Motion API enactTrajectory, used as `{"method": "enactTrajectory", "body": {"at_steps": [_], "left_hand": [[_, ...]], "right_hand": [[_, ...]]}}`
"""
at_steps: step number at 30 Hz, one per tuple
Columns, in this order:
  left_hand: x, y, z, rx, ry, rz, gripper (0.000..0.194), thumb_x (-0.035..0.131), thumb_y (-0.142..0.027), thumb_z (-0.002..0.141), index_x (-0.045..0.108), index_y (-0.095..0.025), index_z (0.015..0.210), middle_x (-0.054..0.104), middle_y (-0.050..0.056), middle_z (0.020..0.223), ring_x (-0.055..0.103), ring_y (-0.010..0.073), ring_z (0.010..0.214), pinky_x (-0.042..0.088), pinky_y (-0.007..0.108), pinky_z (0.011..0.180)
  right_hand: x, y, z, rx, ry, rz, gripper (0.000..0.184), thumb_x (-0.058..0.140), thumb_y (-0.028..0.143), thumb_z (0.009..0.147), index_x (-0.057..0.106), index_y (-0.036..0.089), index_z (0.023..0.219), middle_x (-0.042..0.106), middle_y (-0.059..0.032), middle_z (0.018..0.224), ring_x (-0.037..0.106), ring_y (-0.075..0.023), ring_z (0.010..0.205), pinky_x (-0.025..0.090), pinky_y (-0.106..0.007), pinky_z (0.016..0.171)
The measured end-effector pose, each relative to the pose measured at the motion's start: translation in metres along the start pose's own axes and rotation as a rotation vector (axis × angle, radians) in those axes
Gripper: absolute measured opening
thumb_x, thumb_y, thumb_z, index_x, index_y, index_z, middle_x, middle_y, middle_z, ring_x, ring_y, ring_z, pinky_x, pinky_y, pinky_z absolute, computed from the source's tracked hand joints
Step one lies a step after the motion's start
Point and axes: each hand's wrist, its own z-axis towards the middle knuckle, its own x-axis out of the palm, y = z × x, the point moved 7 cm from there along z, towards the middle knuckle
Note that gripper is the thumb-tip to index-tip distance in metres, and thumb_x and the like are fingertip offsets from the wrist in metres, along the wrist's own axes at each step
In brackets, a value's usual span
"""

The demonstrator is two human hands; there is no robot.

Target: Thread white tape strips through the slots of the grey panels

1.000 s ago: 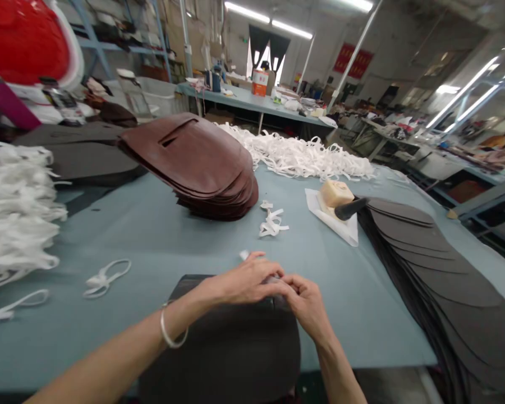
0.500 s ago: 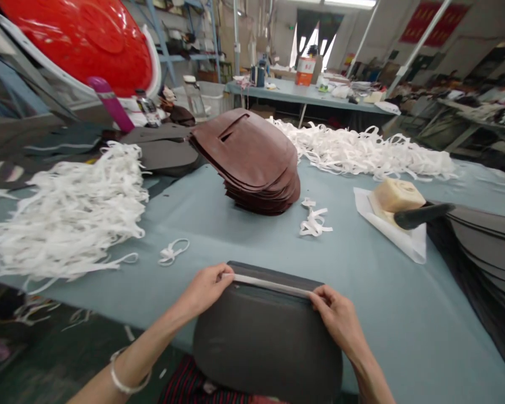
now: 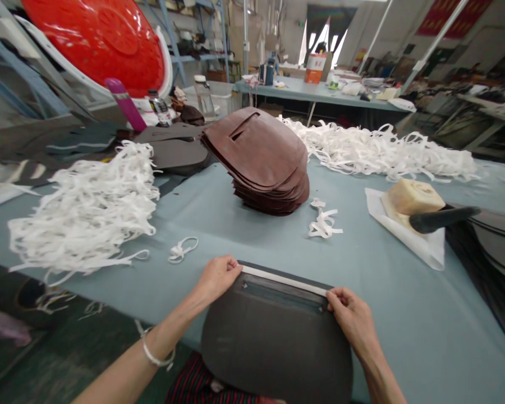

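Note:
A narrow white strip (image 3: 284,280) is stretched straight between my two hands, along the upper edge of a dark grey rounded panel (image 3: 278,342). My left hand (image 3: 219,275) pinches the strip's left end at the panel's top left corner. At the other end, my right hand (image 3: 350,310) is closed on the strip with thumb and fingers. Just below the strip, a long slot with a dark lining crosses the panel. The panel's lower part hangs over the table's near edge, above a striped cloth (image 3: 193,381).
Brown leather-like pieces (image 3: 261,151) are stacked mid-table. White strips lie heaped at left (image 3: 88,213) and at the back (image 3: 387,151). A yellowish block (image 3: 412,196) and a black-handled tool (image 3: 444,219) rest on white sheeting at right, beside more dark panels (image 3: 496,241).
The white strip has moved up on the panel, from near the slot to closer to the top edge. Both hands moved with it. The whole view has shifted slightly.

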Motion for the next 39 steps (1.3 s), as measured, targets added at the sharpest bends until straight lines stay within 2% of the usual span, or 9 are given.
{"method": "enactTrajectory", "body": {"at_steps": [11, 15, 18, 21, 23, 28, 32, 36, 39], "left_hand": [[0.005, -0.002, 0.0, 0.0, -0.017, 0.142, 0.024, 0.048, -0.04, 0.081, 0.059, -0.018, 0.079, 0.061, 0.0, 0.067, 0.056, 0.0156, 0.062, 0.035, 0.025, 0.058], [0.009, -0.02, -0.014, 0.268, -0.225, 0.35, 0.02, 0.041, -0.032, 0.088, 0.056, -0.019, 0.09, 0.06, 0.004, 0.086, 0.056, 0.0184, 0.078, 0.042, 0.028, 0.07], [0.022, -0.034, -0.03, 0.468, -0.276, 0.55, 0.025, 0.036, -0.018, 0.09, 0.059, -0.016, 0.098, 0.059, 0.009, 0.095, 0.054, 0.0231, 0.091, 0.043, 0.034, 0.081], [0.034, -0.037, -0.045, 0.518, -0.24, 0.708, 0.041, 0.035, -0.006, 0.086, 0.055, -0.016, 0.121, 0.058, 0.012, 0.107, 0.052, 0.0248, 0.095, 0.045, 0.037, 0.084], [0.04, -0.037, -0.053, 0.534, -0.209, 0.787, 0.056, 0.033, -0.001, 0.085, 0.046, -0.024, 0.134, 0.054, 0.013, 0.116, 0.051, 0.0249, 0.1, 0.046, 0.038, 0.086], [0.041, -0.039, -0.059, 0.538, -0.186, 0.817, 0.065, 0.032, 0.002, 0.084, 0.04, -0.033, 0.138, 0.048, 0.014, 0.124, 0.048, 0.0267, 0.11, 0.047, 0.041, 0.09], [0.035, -0.04, -0.047, 0.552, -0.185, 0.669, 0.056, 0.035, -0.001, 0.084, 0.049, -0.029, 0.131, 0.05, 0.013, 0.121, 0.048, 0.0262, 0.111, 0.046, 0.042, 0.092], [0.015, -0.029, -0.029, 0.459, -0.336, 0.395, 0.036, 0.046, -0.015, 0.086, 0.053, -0.02, 0.12, 0.05, 0.012, 0.117, 0.047, 0.0269, 0.112, 0.045, 0.044, 0.095], [0.003, -0.012, -0.013, 0.334, -0.365, 0.205, 0.048, 0.057, -0.026, 0.081, 0.043, -0.017, 0.126, 0.047, 0.012, 0.118, 0.05, 0.027, 0.11, 0.045, 0.044, 0.093]], "right_hand": [[-0.003, 0.004, 0.003, 0.067, -0.062, -0.009, 0.021, 0.05, 0.036, 0.073, 0.058, 0.02, 0.062, 0.06, 0.0004, 0.053, 0.052, -0.0134, 0.049, 0.033, -0.024, 0.05], [-0.007, 0.003, 0.004, 0.095, -0.11, -0.033, 0.015, 0.052, 0.031, 0.071, 0.058, 0.02, 0.062, 0.061, 0.0008, 0.054, 0.053, -0.0131, 0.052, 0.033, -0.023, 0.052], [-0.008, 0.002, 0.004, 0.112, -0.128, -0.056, 0.013, 0.052, 0.028, 0.071, 0.058, 0.02, 0.062, 0.061, 0.0006, 0.055, 0.053, -0.013, 0.054, 0.032, -0.022, 0.052], [-0.008, 0.001, 0.004, 0.122, -0.134, -0.084, 0.013, 0.052, 0.027, 0.072, 0.059, 0.02, 0.063, 0.062, 0.0001, 0.057, 0.053, -0.013, 0.055, 0.031, -0.022, 0.052], [-0.008, 0.001, 0.005, 0.128, -0.133, -0.113, 0.013, 0.053, 0.027, 0.073, 0.059, 0.021, 0.063, 0.062, -0.0002, 0.058, 0.053, -0.0131, 0.056, 0.03, -0.022, 0.053], [-0.011, 0.011, -0.003, 0.133, -0.155, -0.303, 0.012, 0.057, 0.028, 0.076, 0.061, 0.021, 0.085, 0.058, -0.0011, 0.06, 0.052, -0.016, 0.058, 0.027, -0.025, 0.055], [0.003, 0.051, -0.014, -0.156, -0.165, -0.601, 0.019, 0.046, 0.015, 0.085, 0.061, 0.023, 0.093, 0.058, -0.0031, 0.073, 0.051, -0.0142, 0.06, 0.028, -0.026, 0.056], [0.038, 0.1, -0.018, -0.624, -0.149, -0.448, 0.021, 0.044, 0.014, 0.088, 0.064, 0.02, 0.093, 0.058, -0.0074, 0.09, 0.053, -0.0187, 0.084, 0.039, -0.028, 0.072], [0.065, 0.123, -0.011, -0.801, -0.117, -0.319, 0.025, 0.046, 0.016, 0.089, 0.06, 0.019, 0.109, 0.057, -0.0111, 0.111, 0.049, -0.0229, 0.104, 0.04, -0.036, 0.085]]}}
